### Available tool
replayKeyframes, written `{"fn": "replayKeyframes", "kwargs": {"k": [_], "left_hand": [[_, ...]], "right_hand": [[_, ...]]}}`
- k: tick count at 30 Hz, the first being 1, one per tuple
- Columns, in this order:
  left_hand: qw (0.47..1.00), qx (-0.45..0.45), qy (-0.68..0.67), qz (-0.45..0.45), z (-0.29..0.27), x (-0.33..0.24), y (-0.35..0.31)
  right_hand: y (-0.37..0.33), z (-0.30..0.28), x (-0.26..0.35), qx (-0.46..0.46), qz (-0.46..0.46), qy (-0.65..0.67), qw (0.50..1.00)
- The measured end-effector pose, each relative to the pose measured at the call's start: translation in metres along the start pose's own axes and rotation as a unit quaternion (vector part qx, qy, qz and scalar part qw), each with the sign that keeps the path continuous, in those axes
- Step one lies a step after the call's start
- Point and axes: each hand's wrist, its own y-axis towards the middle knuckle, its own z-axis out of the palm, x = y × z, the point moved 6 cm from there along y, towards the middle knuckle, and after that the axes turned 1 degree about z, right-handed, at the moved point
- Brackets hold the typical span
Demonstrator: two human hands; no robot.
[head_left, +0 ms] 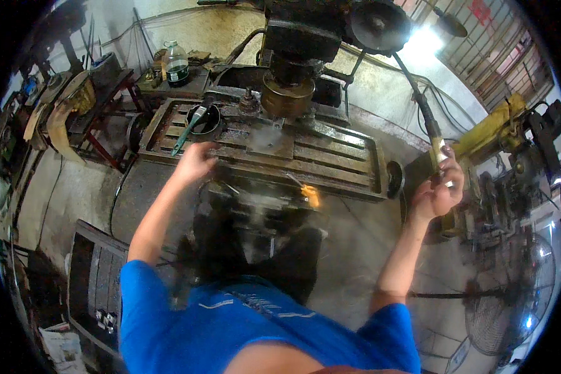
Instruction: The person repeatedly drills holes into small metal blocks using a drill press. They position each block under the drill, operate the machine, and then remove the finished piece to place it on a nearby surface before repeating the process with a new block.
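Note:
My right hand [441,190] is wrapped round the grip of a long lever [425,112] that slopes down from the milling machine's head [305,40]. My left hand [198,161] is over the front edge of the slotted machine table [343,163], its fingers loosely bent and apart, with nothing visible in them. Just beyond it a green-handled brush [190,129] leans across a dark round pot [213,122]. The round cutter head [287,95] is above a wet block [269,144] in the middle of the table. Haze blurs the block's surface.
A yellow-handled tool [310,195] lies below the table's front edge. Handwheels [394,179] stick out at the table's ends. A large fan [511,296] stands at right. At left are a dark metal tray [93,280] and a bottle [176,64] on a bench.

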Motion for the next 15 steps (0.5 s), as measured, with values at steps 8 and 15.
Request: {"fn": "replayKeyframes", "kwargs": {"k": [8,15], "left_hand": [[0.995,0.006,0.003,-0.102,-0.055,0.029,-0.082],[0.991,-0.047,0.011,-0.128,-0.092,0.041,-0.112]], "right_hand": [[-0.014,-0.004,-0.008,-0.021,-0.014,0.01,1.0],[-0.023,-0.005,-0.012,-0.025,-0.008,-0.005,1.0]]}}
